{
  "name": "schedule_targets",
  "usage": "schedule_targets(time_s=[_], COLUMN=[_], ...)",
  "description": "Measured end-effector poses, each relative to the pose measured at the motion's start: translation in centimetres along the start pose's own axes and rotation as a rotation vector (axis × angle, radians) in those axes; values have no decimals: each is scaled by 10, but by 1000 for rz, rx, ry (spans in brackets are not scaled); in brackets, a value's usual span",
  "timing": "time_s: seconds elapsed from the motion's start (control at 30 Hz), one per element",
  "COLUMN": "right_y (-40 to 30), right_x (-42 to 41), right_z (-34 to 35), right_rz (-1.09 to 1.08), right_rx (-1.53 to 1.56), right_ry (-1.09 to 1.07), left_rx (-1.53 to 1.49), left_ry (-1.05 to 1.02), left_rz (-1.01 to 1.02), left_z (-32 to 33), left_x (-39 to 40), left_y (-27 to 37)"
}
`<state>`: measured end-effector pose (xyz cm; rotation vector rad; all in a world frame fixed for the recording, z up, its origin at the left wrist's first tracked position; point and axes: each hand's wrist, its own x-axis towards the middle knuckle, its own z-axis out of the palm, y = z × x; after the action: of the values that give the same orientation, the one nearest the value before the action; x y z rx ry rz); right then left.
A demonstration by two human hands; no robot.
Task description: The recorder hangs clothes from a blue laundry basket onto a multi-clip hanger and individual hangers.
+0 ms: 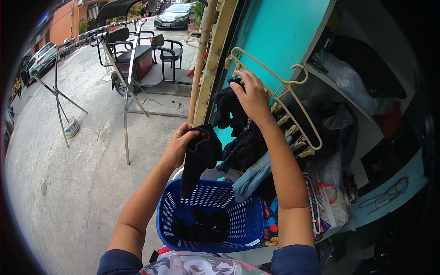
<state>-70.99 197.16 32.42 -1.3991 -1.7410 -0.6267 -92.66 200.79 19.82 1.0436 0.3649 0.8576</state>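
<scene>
My left hand (183, 141) grips a black sock (201, 160), which hangs above the back edge of a blue plastic basket (210, 243). Dark socks or small garments (202, 225) lie in the basket. My right hand (249, 92) is raised at the upper left end of a beige clip hanger (306, 122), its fingers curved by the clips and a hung black sock (228, 103). Whether those fingers pinch anything does not show clearly. Dark garments and a light blue sock (256, 171) also hang from the hanger's clips.
A wooden pole (201, 62) stands beside a turquoise panel (278, 31). Shelves with bags and clothes are at the right, with white hangers (314, 206) low down. At the left are a metal drying rack (128, 92), a three-wheeled vehicle (144, 58) and parked cars (174, 16).
</scene>
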Motion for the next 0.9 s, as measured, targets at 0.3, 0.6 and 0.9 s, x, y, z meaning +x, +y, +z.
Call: schedule_targets(time_s=[0.3, 0.6, 0.9], right_y=[38, 46, 9], right_x=[84, 79, 57], right_z=[45, 43, 19], right_rz=[694, 676, 556], right_rx=[-428, 401, 690], right_ry=[-385, -204, -194], left_rx=[-64, 110, 310], left_ry=[-23, -49, -8], left_rz=[101, 5, 37], left_z=[22, 32, 39], left_x=[63, 112, 129], left_y=[66, 67, 46])
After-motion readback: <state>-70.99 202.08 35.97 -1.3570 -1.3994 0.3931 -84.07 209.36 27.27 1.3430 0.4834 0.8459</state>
